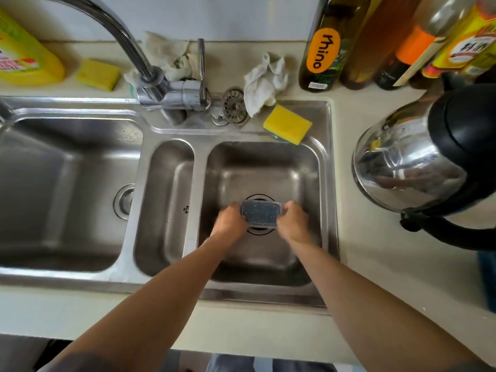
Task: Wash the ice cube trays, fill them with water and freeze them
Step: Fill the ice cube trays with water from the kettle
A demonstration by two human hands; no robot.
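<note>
A small dark ice cube tray [261, 213] with a clear rim is held low in the right basin of the steel sink [326, 167], just above the drain. My left hand [231, 220] grips its left end and my right hand [293, 220] grips its right end. The tray faces up toward me. The curved faucet [126, 36] arcs off to the upper left, away from this basin, and no water is seen running. A yellow sponge [287, 124] lies on the sink's back ledge, above the basin.
Left of the right basin are a narrow middle basin [163, 210] and a large left basin [59, 189]. A steel kettle [418, 162] stands on the counter at right. Bottles [324, 44], a white cloth [264, 81], a second sponge [98, 73] and a yellow detergent bottle [24, 57] line the back.
</note>
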